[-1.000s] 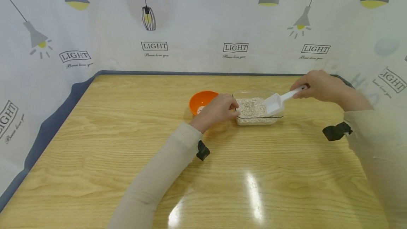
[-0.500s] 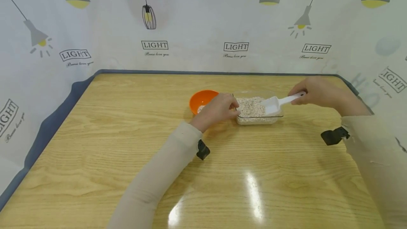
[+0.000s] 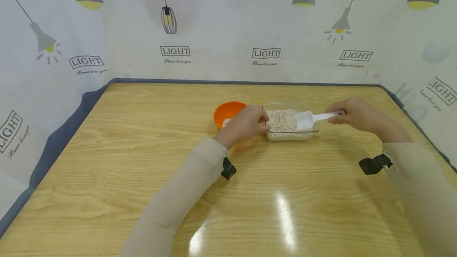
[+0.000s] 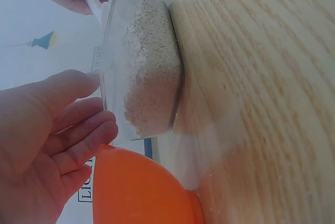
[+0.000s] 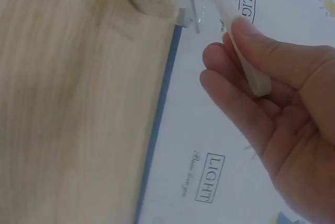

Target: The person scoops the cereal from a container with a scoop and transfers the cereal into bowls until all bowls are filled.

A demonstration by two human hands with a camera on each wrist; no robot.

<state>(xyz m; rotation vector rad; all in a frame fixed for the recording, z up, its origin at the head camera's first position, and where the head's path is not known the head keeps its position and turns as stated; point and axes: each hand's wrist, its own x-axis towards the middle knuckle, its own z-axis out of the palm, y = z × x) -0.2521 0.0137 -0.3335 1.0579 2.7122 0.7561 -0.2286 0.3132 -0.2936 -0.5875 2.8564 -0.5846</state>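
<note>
A clear rectangular glass container filled with pale oat flakes stands on the table. My left hand holds its left rim between thumb and fingertips, seen close up in the left wrist view. From the right, my right hand pinches the handle end of a white scoop between thumb and fingers. The scoop's head lies in the oats at the container's right side, its handle sloping slightly up over the rim. An orange bowl with a few oats inside sits left of the container, partly hidden behind my left hand.
The wooden table reaches back to a white wall covering printed with lamps, with a dark blue strip along the table edge. Black wrist cameras hang below both sleeves.
My right hand has come down, lowering the scoop's handle so it lies flatter while its head stays in the oats. The left hand, container and bowl hold their places.
</note>
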